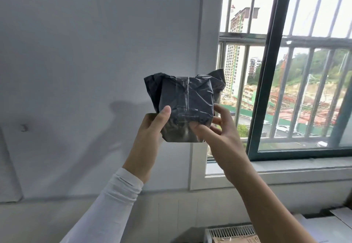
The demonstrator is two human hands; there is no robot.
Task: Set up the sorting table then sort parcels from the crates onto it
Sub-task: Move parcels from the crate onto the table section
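Black taped parcel (pixel 185 105) held upright in mid-air, left hand (pixel 150 130) and right hand (pixel 219 134) gripping opposite lower sides, no surface in view.

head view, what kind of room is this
Probably an upper-floor room used for handling parcels: a plain wall, a barred window overlooking tower blocks, and both hands, left hand and right hand, holding up a taped black parcel.

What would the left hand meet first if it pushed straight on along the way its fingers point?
The black taped parcel it already holds. The left hand points up and forward; beyond the parcel probably the white wall, though depth is unclear.
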